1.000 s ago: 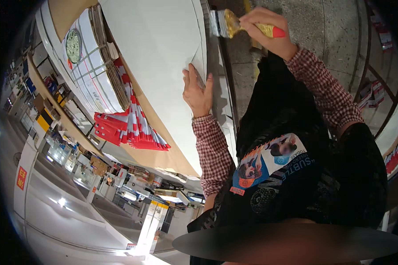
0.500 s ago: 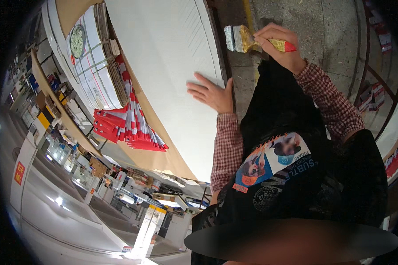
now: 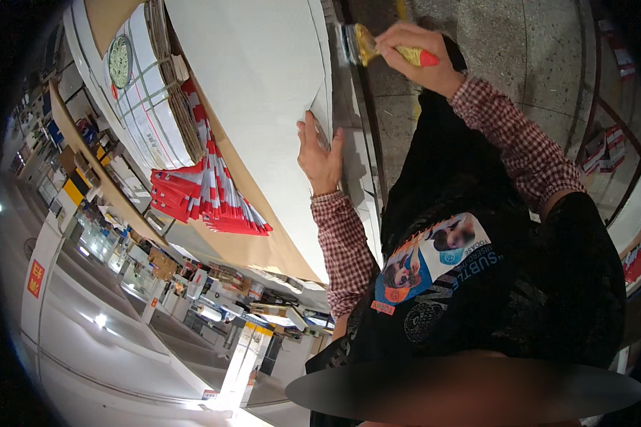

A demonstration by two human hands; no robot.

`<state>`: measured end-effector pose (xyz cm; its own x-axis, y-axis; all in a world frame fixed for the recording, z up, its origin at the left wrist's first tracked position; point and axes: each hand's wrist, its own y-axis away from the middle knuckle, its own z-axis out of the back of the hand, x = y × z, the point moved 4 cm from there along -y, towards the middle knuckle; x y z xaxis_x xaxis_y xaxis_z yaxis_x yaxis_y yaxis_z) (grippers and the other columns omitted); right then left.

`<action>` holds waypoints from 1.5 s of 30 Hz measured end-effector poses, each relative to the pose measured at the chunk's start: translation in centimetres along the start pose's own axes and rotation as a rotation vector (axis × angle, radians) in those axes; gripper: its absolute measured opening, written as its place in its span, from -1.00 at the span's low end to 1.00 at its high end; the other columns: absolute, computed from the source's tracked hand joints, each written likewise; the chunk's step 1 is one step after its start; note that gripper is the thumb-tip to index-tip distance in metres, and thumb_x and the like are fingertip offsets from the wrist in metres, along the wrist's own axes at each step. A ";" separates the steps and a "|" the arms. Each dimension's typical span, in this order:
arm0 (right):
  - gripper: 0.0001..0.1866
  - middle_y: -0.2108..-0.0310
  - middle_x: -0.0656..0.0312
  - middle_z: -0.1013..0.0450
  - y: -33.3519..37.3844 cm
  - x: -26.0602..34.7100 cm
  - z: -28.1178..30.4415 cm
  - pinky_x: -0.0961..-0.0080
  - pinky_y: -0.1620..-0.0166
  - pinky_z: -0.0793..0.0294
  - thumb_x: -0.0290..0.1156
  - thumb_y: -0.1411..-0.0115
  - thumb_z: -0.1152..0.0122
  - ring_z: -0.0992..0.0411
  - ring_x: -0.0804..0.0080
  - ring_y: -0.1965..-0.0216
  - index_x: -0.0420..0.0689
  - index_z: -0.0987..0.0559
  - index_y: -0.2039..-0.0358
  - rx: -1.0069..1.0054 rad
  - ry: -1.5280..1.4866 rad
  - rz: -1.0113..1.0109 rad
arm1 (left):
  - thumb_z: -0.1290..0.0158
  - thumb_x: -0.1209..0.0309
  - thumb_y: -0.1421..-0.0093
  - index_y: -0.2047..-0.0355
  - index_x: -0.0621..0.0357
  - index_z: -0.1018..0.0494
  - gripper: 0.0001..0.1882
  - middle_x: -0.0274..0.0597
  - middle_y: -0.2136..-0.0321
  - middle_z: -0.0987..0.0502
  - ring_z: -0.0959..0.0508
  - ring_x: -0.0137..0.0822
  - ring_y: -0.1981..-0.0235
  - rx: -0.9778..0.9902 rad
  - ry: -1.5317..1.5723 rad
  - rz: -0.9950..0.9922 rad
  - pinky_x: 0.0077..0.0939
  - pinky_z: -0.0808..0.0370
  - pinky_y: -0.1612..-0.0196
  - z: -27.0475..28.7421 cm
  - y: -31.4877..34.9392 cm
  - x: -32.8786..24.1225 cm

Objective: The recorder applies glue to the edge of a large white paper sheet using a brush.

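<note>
The right hand (image 3: 417,57) closed around the yellow, red-ended handle of a flat brush (image 3: 365,46), its bristles directed leftward over the strip beside the white sheet's right edge; blur hid whether they touched. The left hand (image 3: 320,158) rested at that edge of the white sheet (image 3: 256,92), thumb apart from the fingers, beside a bent-up part; whether it pinched the sheet could not be told. Sound technique, as judged, called for a steady left hand clear of the bristles, with light, even strokes parallel to the edge and off the sheet's upper face. Left of the sheet lay red-and-white pieces (image 3: 214,199) and a strapped bundle (image 3: 139,99); right of it, concrete floor (image 3: 491,57).
</note>
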<state>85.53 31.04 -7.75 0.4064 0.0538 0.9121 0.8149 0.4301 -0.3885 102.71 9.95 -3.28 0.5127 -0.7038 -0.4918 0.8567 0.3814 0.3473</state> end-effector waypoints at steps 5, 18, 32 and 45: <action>-0.92 0.32 0.13 -0.51 0.4 2.3 0.9 0.52 0.20 -0.49 -0.54 -0.13 -0.18 -0.50 0.36 0.24 -0.24 -0.58 0.36 0.013 -0.026 0.010 | -0.16 0.22 -0.07 -0.20 0.21 -0.17 -0.27 0.43 -0.11 -0.21 -0.20 0.26 -0.19 -0.017 -0.048 -0.023 -0.18 -0.25 -0.16 -0.1 0.0 0.2; -0.95 0.38 0.14 -0.51 3.6 3.7 -0.2 0.52 0.28 -0.47 -0.54 -0.09 -0.22 -0.48 0.40 0.34 -0.25 -0.58 0.42 0.012 -0.080 -0.168 | -0.24 0.11 0.07 -0.19 0.23 -0.18 -0.14 0.35 -0.11 -0.23 -0.24 0.29 -0.14 -0.259 -0.343 0.006 -0.12 -0.32 -0.10 -3.5 0.7 -0.5; -0.92 0.30 0.18 -0.50 3.5 4.5 1.1 0.55 0.29 -0.47 -0.53 -0.11 -0.20 -0.48 0.42 0.33 -0.21 -0.60 0.36 -0.008 -0.060 -0.089 | -0.19 0.11 -0.04 -0.26 0.14 -0.06 -0.14 0.32 -0.21 -0.09 -0.11 0.26 -0.23 -0.081 -0.247 0.081 -0.12 -0.24 -0.17 -2.2 5.7 2.8; -0.90 0.29 0.18 -0.51 5.5 4.0 -1.9 0.58 0.23 -0.50 -0.51 -0.12 -0.23 -0.50 0.42 0.27 -0.21 -0.59 0.34 0.040 0.015 -0.110 | -0.18 0.20 -0.05 -0.13 0.30 -0.25 -0.31 0.33 -0.06 -0.31 -0.28 0.19 -0.15 -0.058 -0.077 -0.008 -0.23 -0.33 -0.09 -0.8 5.1 2.5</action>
<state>92.40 31.90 -6.44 0.3222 -0.0088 0.9466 0.8377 0.4685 -0.2808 108.44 10.61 -3.43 0.5015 -0.7500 -0.4312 0.8640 0.4076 0.2957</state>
